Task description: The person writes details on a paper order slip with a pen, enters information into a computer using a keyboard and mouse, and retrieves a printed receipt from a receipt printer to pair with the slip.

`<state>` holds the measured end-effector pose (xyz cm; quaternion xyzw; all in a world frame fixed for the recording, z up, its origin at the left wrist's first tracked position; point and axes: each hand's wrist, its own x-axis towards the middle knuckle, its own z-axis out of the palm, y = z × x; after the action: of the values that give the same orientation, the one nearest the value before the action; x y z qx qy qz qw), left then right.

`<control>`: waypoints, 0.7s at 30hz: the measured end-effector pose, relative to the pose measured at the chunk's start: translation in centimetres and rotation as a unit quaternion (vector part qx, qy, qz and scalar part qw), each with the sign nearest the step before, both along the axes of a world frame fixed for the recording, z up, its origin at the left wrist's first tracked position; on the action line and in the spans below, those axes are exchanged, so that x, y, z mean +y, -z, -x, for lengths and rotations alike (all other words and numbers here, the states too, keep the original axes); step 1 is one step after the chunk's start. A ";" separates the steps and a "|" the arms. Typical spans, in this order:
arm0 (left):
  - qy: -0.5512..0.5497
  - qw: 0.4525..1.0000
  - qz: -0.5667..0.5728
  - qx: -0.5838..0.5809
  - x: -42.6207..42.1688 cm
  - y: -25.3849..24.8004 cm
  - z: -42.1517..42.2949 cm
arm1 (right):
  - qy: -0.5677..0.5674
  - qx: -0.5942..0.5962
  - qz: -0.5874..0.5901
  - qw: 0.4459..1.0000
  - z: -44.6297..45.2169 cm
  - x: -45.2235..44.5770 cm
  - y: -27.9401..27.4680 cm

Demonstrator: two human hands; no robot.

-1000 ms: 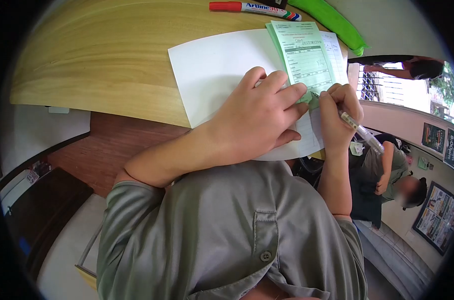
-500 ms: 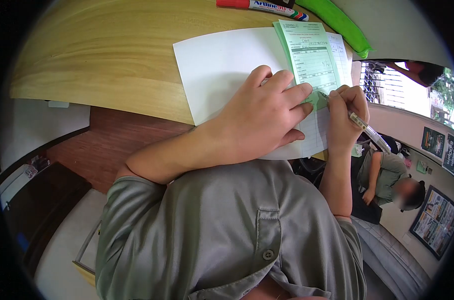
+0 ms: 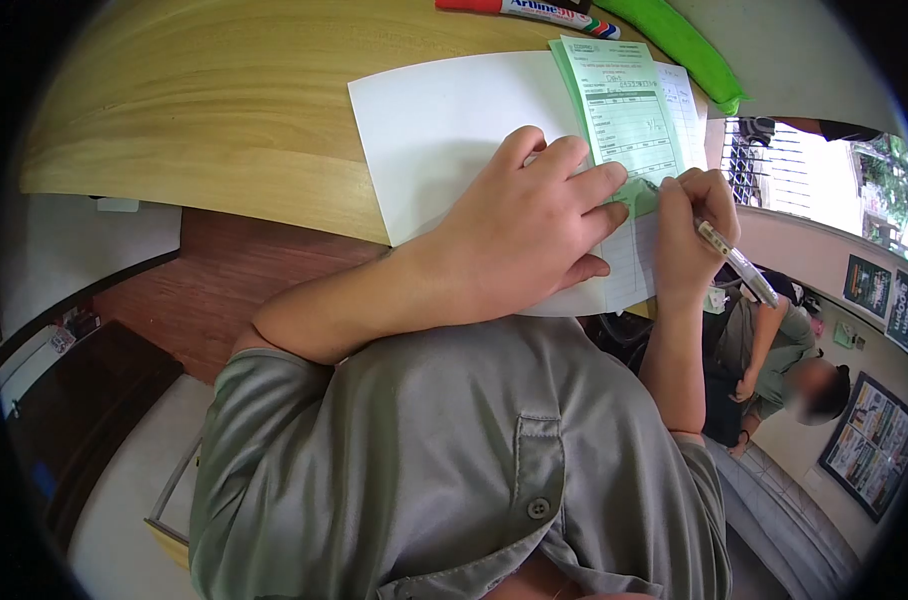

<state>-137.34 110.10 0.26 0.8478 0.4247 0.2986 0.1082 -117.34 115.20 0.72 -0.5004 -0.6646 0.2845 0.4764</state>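
A green printed form pad [image 3: 624, 110] with handwriting on it lies on an open white notebook [image 3: 444, 120]. My left hand [image 3: 534, 225] rests over the notebook with its fingers apart, fingertips on the lower left edge of the pad. In my right hand [image 3: 696, 230] is a clear pen [image 3: 739, 262], pinched between the fingers, its tip at the lower part of the pad. A lined page [image 3: 682, 105] with writing shows to the right of the pad.
A red and white marker [image 3: 534, 12] and a bright green case [image 3: 674, 45] lie at the far side of the wooden table [image 3: 194, 110]. At the right a seated person [image 3: 774, 340] in a grey-green shirt is near framed posters [image 3: 874, 440].
The notebook, pad and both hands sit slightly further right in view. My right hand and pen have shifted a little against the pad. The seated person's arms have moved.
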 end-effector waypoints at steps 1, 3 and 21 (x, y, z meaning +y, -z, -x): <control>-0.002 1.000 -0.003 0.000 0.0 0.0 0.0 | -0.014 -0.028 -0.017 0.999 -0.1 0.0 -0.1; 0.001 1.000 0.001 -0.001 -0.1 0.0 0.0 | -0.028 -0.056 -0.035 0.997 -0.1 0.0 -0.1; 0.000 1.000 0.003 -0.010 0.3 0.0 -0.1 | -0.011 0.109 0.088 0.990 -0.3 -0.1 -1.4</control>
<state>-137.24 110.42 0.23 0.8444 0.4245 0.3057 0.1152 -117.00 115.07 2.10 -0.4991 -0.5867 0.3995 0.4971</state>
